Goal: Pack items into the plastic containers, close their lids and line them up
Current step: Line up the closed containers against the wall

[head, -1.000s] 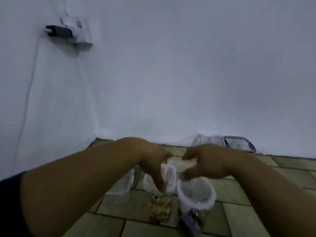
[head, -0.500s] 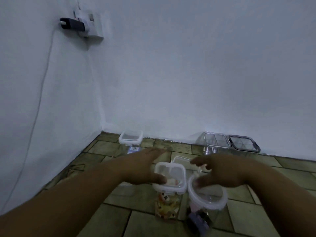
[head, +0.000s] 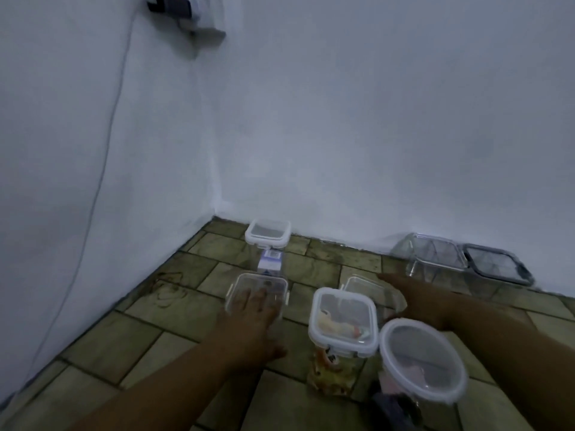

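Head view: our left hand (head: 255, 309) has moved from the closed square tub (head: 342, 318) to press flat on the low box (head: 245, 279) on the floor (head: 174, 337). Our right hand (head: 417, 303), seemingly flat too, reaches over the box behind (head: 361, 283). The square tub and the round tub (head: 423, 359) look finished.

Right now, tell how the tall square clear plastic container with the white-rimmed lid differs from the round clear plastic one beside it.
The square container has a square lid with rounded corners; the round container has a circular one. The square container holds yellow-orange packets; the round container holds dark and pinkish things. The round container stands nearer the camera. Both are clear, lidded and upright on the tiled floor.
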